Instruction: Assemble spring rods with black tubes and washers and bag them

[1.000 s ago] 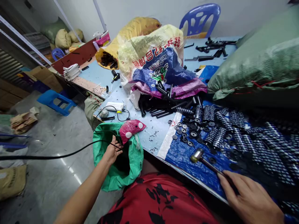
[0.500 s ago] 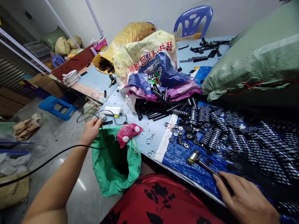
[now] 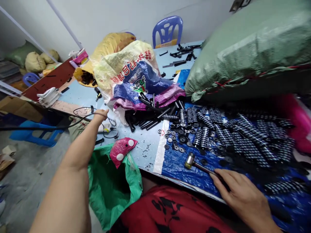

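Fingers of my right hand (image 3: 239,194) wrap the handle of the hammer (image 3: 202,168), which lies over the blue sheet (image 3: 175,165). My left hand (image 3: 100,114) stretches out above the counter (image 3: 143,134) beside the black cable (image 3: 36,128); I can't tell whether it grips anything. Past the hammer head I see loose discs (image 3: 181,149), then heaped ribbed rolls (image 3: 221,133). A pink bag (image 3: 125,150) sits at the green sack's (image 3: 134,184) rim.

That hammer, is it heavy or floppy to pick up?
The hammer would probably feel heavy at one end, because its thick head looks metal. It's likely stiff, with a straight shaft. It might roll, since the head looks rounded.
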A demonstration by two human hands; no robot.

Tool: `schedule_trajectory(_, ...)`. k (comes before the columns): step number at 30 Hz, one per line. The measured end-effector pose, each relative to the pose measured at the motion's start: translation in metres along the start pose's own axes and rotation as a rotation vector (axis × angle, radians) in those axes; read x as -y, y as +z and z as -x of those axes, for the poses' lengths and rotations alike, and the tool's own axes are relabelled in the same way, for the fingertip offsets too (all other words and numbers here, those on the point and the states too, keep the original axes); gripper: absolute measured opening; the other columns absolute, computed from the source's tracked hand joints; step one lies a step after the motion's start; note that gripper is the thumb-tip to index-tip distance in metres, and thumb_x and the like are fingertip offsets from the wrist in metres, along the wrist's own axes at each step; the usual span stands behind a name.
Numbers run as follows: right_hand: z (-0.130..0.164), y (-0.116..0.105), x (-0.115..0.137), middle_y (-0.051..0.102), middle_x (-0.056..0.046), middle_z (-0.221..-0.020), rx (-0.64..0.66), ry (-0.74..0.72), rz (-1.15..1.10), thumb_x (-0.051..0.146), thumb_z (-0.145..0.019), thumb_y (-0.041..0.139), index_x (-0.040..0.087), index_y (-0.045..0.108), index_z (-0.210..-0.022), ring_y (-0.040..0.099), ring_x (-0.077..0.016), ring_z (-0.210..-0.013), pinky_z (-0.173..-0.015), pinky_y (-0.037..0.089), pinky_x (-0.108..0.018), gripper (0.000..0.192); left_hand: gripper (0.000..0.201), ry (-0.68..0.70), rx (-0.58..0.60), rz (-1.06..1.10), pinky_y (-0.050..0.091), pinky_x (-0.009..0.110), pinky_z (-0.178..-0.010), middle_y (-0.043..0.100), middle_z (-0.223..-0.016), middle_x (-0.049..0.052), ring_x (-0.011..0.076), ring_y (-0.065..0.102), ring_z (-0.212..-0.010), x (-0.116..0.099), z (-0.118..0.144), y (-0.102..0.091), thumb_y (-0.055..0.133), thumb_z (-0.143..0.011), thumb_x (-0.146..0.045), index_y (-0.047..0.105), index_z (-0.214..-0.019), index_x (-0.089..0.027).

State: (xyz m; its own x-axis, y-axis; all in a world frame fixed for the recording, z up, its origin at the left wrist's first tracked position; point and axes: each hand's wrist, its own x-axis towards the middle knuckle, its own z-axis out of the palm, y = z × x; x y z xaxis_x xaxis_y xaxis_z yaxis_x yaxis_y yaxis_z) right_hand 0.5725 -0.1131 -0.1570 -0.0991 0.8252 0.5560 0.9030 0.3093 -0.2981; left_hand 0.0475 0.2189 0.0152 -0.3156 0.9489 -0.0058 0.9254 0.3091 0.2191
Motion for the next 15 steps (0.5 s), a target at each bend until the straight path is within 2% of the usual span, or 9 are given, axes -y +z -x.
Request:
schedule_trajectory(4,-0.002,-0.002,0.001,0.07,-0.009,-0.097,0.014,-0.104,0.123,0.037,-0.103,0.058,0.012,0.067,-0.108,0.065,-0.0233,-0.086,-0.081,0.051,-0.038,0.027,0.043,-0.034,0.0,-0.025,0.036,0.032,-0.066,0.052,-0.055,0.007,0.0191,0.051,-0.062,0.044,0.027,0.024,0.048,-0.095,-0.037,0.054,-0.058,-0.016)
schedule_trajectory(6,-0.008,-0.008,0.005,0.069,-0.012,-0.102,0.01,-0.09,0.108,0.036,-0.102,0.059,0.011,0.066,-0.113,0.065,-0.0253,-0.088,-0.08,0.051,-0.04,0.028,0.037,-0.005,-0.009,-0.01,0.039,0.031,-0.069,0.061,-0.066,0.008,0.0197,0.055,-0.069,0.064,0.046,0.031,0.046,-0.094,-0.036,0.06,-0.067,-0.015)
schedule_trajectory(8,-0.024,-0.019,0.017,0.068,-0.015,-0.111,-0.015,-0.064,0.028,0.035,-0.1,0.061,0.013,0.065,-0.121,0.066,-0.0276,-0.093,-0.082,0.052,-0.043,0.031,0.032,0.025,-0.011,0.015,0.042,0.029,-0.072,0.068,-0.081,0.008,0.02,0.06,-0.078,0.079,0.066,0.035,0.045,-0.094,-0.037,0.068,-0.086,-0.015)
schedule_trajectory(10,-0.048,-0.037,0.042,0.067,-0.014,-0.116,-0.027,-0.065,-0.17,0.031,-0.098,0.064,0.018,0.063,-0.127,0.066,-0.0265,-0.1,-0.088,0.052,-0.043,0.031,0.037,0.039,-0.01,0.038,0.044,0.029,-0.074,0.072,-0.092,0.008,0.0205,0.063,-0.083,0.088,0.086,0.037,0.045,-0.093,-0.04,0.07,-0.106,-0.016)
schedule_trajectory(12,-0.079,-0.057,0.076,0.067,-0.011,-0.115,0.035,-0.206,-0.404,0.024,-0.096,0.066,0.019,0.06,-0.133,0.064,-0.0229,-0.103,-0.088,0.053,-0.04,0.039,0.042,0.039,-0.011,0.046,0.046,0.029,-0.075,0.073,-0.094,0.01,0.0219,0.065,-0.084,0.093,0.104,0.037,0.046,-0.092,-0.043,0.07,-0.112,-0.015)
schedule_trajectory(13,-0.095,-0.066,0.095,0.068,-0.01,-0.113,0.109,-0.306,-0.534,0.022,-0.097,0.062,0.019,0.057,-0.135,0.063,-0.0206,-0.1,-0.085,0.053,-0.039,0.039,0.041,0.039,-0.012,0.042,0.046,0.03,-0.075,0.073,-0.093,0.01,0.023,0.066,-0.085,0.095,0.113,0.036,0.047,-0.09,-0.043,0.07,-0.109,-0.015)
schedule_trajectory(14,-0.111,-0.073,0.114,0.068,-0.006,-0.103,0.167,-0.4,-0.669,0.028,-0.1,0.06,0.018,0.06,-0.131,0.061,-0.0179,-0.087,-0.075,0.051,-0.038,0.033,0.038,0.036,-0.016,0.032,0.046,0.031,-0.076,0.072,-0.091,0.011,0.0241,0.066,-0.085,0.097,0.121,0.036,0.049,-0.088,-0.043,0.07,-0.103,-0.015)
schedule_trajectory(15,-0.126,-0.078,0.131,0.063,0.001,-0.082,0.224,-0.463,-0.762,0.036,-0.1,0.062,0.02,0.065,-0.112,0.052,-0.0135,-0.069,-0.064,0.046,-0.034,0.02,0.035,0.025,-0.023,0.016,0.046,0.033,-0.077,0.071,-0.088,0.011,0.0251,0.065,-0.085,0.099,0.128,0.035,0.05,-0.087,-0.043,0.07,-0.096,-0.015)
